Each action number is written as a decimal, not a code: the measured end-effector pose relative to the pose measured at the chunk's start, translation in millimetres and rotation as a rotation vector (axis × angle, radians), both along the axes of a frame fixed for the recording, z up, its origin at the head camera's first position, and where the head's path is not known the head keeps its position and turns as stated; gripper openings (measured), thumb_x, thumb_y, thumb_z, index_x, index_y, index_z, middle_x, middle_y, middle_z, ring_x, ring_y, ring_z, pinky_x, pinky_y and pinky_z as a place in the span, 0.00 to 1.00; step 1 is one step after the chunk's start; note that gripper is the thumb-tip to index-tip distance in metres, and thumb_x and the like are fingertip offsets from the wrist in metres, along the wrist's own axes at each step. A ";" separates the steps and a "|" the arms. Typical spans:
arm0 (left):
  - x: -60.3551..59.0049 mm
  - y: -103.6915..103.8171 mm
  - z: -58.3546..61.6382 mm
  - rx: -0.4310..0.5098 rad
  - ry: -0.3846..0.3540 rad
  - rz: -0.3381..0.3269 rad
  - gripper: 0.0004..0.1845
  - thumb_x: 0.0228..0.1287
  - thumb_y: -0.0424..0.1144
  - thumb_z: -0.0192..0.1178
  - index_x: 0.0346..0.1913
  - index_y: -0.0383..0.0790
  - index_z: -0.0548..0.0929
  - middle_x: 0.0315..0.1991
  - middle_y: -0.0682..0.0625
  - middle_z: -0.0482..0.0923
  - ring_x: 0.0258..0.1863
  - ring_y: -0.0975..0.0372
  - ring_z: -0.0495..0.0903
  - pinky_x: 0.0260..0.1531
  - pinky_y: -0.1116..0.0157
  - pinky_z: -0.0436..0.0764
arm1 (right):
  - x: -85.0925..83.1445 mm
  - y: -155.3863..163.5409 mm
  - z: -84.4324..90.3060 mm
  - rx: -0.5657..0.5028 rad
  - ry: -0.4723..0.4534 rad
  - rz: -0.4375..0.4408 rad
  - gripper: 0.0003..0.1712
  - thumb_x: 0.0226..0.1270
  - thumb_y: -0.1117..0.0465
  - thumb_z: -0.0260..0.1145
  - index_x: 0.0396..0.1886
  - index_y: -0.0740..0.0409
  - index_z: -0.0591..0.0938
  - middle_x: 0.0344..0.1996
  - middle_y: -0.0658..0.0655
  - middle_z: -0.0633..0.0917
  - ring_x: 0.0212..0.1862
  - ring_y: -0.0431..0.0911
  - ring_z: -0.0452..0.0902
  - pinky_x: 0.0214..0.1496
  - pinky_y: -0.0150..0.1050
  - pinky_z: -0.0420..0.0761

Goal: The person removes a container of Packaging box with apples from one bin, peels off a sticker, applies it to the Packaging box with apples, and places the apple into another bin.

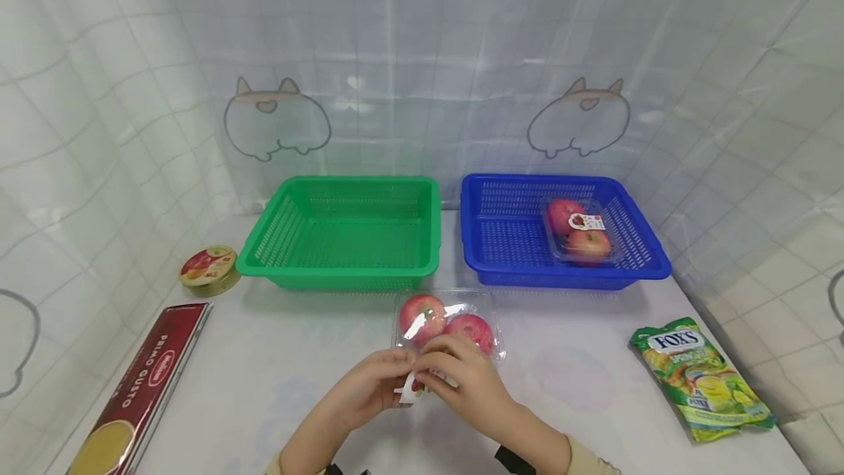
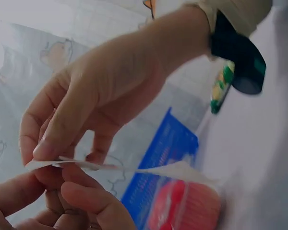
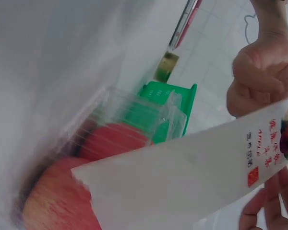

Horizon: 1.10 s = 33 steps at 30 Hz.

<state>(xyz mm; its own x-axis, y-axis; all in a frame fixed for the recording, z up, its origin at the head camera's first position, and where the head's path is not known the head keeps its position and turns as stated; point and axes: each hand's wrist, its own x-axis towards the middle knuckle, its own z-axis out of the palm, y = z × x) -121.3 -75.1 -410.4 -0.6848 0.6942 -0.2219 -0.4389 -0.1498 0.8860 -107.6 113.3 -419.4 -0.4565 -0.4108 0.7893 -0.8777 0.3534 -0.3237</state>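
A clear plastic box (image 1: 448, 322) with two red apples lies on the white table near the front. Just in front of it my left hand (image 1: 379, 387) and right hand (image 1: 455, 372) meet and pinch a white paper label (image 1: 406, 391) between them. In the left wrist view the right hand (image 2: 86, 110) holds the label (image 2: 77, 165) from above, and the left fingers (image 2: 67, 199) hold it from below. The right wrist view shows the label (image 3: 192, 177) with red print across the apples (image 3: 57, 201), the left hand (image 3: 261, 76) at its far end.
An empty green basket (image 1: 339, 264) and a blue basket (image 1: 501, 255) stand behind; the blue one holds another apple box (image 1: 583, 232). A round tin (image 1: 209, 268) and a red pasta box (image 1: 148, 383) lie at the left, and a green candy bag (image 1: 700, 380) at the right.
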 end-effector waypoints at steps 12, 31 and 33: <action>0.3 -6.9 -5.3 -0.133 0.033 0.129 0.10 0.69 0.39 0.46 0.33 0.46 0.77 0.31 0.56 0.76 0.33 0.65 0.73 0.32 0.69 0.73 | -0.8 6.1 12.6 -0.077 -0.011 0.020 0.02 0.63 0.61 0.62 0.34 0.54 0.79 0.32 0.48 0.81 0.40 0.41 0.75 0.47 0.33 0.71; 13.6 -36.2 -41.2 -0.952 0.497 0.264 0.10 0.63 0.38 0.55 0.34 0.34 0.81 0.24 0.53 0.76 0.23 0.62 0.70 0.20 0.67 0.70 | -19.7 32.0 33.9 -0.582 -1.060 -0.146 0.14 0.58 0.70 0.64 0.45 0.66 0.77 0.38 0.55 0.79 0.43 0.46 0.74 0.44 0.32 0.76; 13.4 -36.4 -34.4 -1.107 0.586 0.242 0.11 0.62 0.42 0.56 0.37 0.36 0.82 0.27 0.52 0.79 0.23 0.63 0.72 0.20 0.65 0.71 | -24.6 34.1 33.9 -0.627 -1.076 -0.157 0.17 0.56 0.72 0.63 0.47 0.67 0.75 0.38 0.54 0.78 0.43 0.46 0.74 0.44 0.32 0.77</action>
<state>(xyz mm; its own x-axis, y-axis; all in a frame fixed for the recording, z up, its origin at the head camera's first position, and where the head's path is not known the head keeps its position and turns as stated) -108.0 -111.5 -444.8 -0.9587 0.1771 -0.2226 -0.0064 0.7690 0.6393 -132.2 147.4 -385.5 -0.9995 0.0173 0.0269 -0.0277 -0.0439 -0.9987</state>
